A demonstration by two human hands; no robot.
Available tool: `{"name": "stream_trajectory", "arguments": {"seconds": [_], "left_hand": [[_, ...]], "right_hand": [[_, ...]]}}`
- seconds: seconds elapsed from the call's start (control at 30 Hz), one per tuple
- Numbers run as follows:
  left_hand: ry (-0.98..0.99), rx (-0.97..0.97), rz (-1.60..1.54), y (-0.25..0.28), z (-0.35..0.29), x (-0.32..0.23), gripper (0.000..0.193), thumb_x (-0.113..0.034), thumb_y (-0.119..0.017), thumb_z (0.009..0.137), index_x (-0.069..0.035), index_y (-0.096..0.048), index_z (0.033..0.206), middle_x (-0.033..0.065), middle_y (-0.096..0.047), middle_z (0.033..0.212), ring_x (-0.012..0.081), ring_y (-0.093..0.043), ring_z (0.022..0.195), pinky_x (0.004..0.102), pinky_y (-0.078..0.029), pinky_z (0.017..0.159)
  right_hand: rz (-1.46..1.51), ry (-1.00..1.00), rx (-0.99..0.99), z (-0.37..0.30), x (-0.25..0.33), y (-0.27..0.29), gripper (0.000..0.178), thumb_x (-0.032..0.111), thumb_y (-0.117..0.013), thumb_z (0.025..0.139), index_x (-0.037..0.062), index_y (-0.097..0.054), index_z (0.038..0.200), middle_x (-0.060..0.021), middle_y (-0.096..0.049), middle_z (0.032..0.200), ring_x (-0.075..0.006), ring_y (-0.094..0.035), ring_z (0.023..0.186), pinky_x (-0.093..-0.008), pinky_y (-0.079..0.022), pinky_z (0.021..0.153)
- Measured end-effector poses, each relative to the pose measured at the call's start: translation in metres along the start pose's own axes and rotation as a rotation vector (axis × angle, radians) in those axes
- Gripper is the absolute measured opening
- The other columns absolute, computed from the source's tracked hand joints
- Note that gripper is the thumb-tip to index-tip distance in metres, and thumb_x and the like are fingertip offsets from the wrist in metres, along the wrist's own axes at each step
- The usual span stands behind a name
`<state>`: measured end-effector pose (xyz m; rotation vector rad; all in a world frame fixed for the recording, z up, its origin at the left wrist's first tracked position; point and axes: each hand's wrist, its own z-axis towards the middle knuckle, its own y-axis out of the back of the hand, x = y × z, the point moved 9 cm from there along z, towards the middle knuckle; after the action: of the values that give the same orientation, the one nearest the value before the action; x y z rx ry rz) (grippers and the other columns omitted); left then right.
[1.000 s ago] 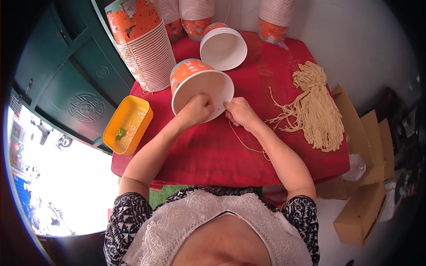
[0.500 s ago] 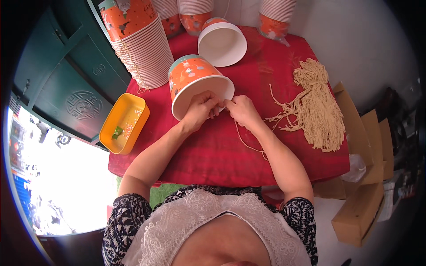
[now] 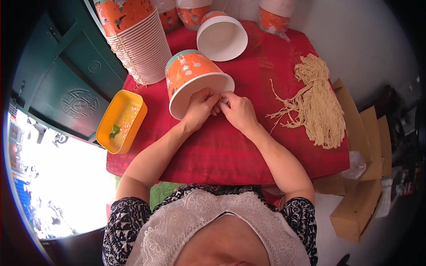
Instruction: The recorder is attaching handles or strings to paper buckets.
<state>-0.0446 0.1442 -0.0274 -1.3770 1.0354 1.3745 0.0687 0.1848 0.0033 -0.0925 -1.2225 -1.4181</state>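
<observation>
An orange printed paper bucket (image 3: 191, 68) with a white rim lies tilted on its side, its open mouth toward me. My left hand (image 3: 203, 106) reaches in front of the mouth, fingers curled and closed at the lower right of the rim; what they grip is hidden. My right hand (image 3: 237, 110) pinches beside it, fingertips meeting the left ones near the rim. The thin cord that hung from the right hand a moment before is now mostly hidden by the hand and forearm. To the right lies a bundle of beige cords (image 3: 317, 106) with loose ends spread toward me.
A red cloth (image 3: 213, 164) covers the table. At the left stand a yellow tub (image 3: 103, 133) with small bits inside and a tall stack of buckets (image 3: 144, 48) with cords hanging down it. Another bucket (image 3: 224, 40) lies behind; wrapped stacks (image 3: 273, 20) stand farther back. Cardboard boxes (image 3: 355, 213) are at right.
My right hand has moved left and slightly up, closing in on the left fingertips. The cord's hanging loop below it is no longer visible. The bucket's mouth has tilted a little more downward.
</observation>
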Motion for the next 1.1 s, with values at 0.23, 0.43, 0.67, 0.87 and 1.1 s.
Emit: {"name": "stream_trajectory", "arguments": {"seconds": [0.23, 0.43, 0.67, 0.87, 1.1], "left_hand": [[-0.005, -0.027, -0.002, 0.001, 0.001, 0.002, 0.017, -0.011, -0.049, 0.1, 0.004, -0.055, 0.099, 0.009, -0.062, 0.08, 0.0136, -0.059, 0.064, 0.0253, -0.049, 0.056], [-0.016, -0.009, 0.032, -0.001, 0.001, 0.006, 0.011, -0.003, -0.053, 0.095, 0.004, -0.054, 0.103, 0.0101, -0.062, 0.083, 0.0141, -0.06, 0.067, 0.0255, -0.051, 0.059], [-0.002, 0.085, 0.096, -0.006, 0.002, 0.005, 0.009, -0.005, -0.059, 0.093, 0.003, -0.059, 0.095, 0.0076, -0.063, 0.083, 0.0115, -0.059, 0.067, 0.0246, -0.052, 0.061], [-0.026, 0.04, 0.099, -0.008, 0.0, 0.0, 0.01, -0.008, -0.062, 0.093, 0.002, -0.06, 0.094, 0.0064, -0.063, 0.082, 0.0109, -0.059, 0.067, 0.0241, -0.051, 0.06], [0.039, 0.002, 0.135, -0.004, 0.002, 0.003, 0.011, -0.008, -0.062, 0.093, 0.003, -0.06, 0.094, 0.0059, -0.063, 0.08, 0.0107, -0.058, 0.064, 0.0241, -0.051, 0.058]], "right_hand": [[0.293, -0.146, -0.085, 0.001, -0.024, -0.006, 0.011, 0.01, -0.065, 0.086, 0.0003, -0.069, 0.084, -0.0145, -0.07, 0.073, -0.0257, -0.069, 0.063, -0.0356, -0.054, 0.06], [0.533, -0.27, -0.061, 0.0, -0.022, -0.005, 0.013, 0.003, -0.06, 0.089, -0.0051, -0.067, 0.081, -0.0069, -0.067, 0.066, -0.0087, -0.062, 0.06, -0.0269, -0.049, 0.054], [0.865, -0.414, 0.005, -0.004, -0.026, -0.014, 0.012, 0.002, -0.058, 0.091, -0.0057, -0.065, 0.085, -0.0048, -0.063, 0.066, -0.0094, -0.058, 0.056, -0.0245, -0.045, 0.049], [1.013, -0.494, 0.028, -0.007, -0.022, -0.008, 0.011, 0.006, -0.06, 0.091, -0.0025, -0.066, 0.087, 0.0008, -0.056, 0.063, -0.0048, -0.047, 0.048, -0.0209, -0.038, 0.042], [0.824, -0.422, 0.09, -0.005, -0.018, 0.001, 0.012, 0.01, -0.062, 0.092, -0.0011, -0.065, 0.088, 0.0046, -0.05, 0.061, -0.0032, -0.041, 0.046, -0.0217, -0.035, 0.041]]}}
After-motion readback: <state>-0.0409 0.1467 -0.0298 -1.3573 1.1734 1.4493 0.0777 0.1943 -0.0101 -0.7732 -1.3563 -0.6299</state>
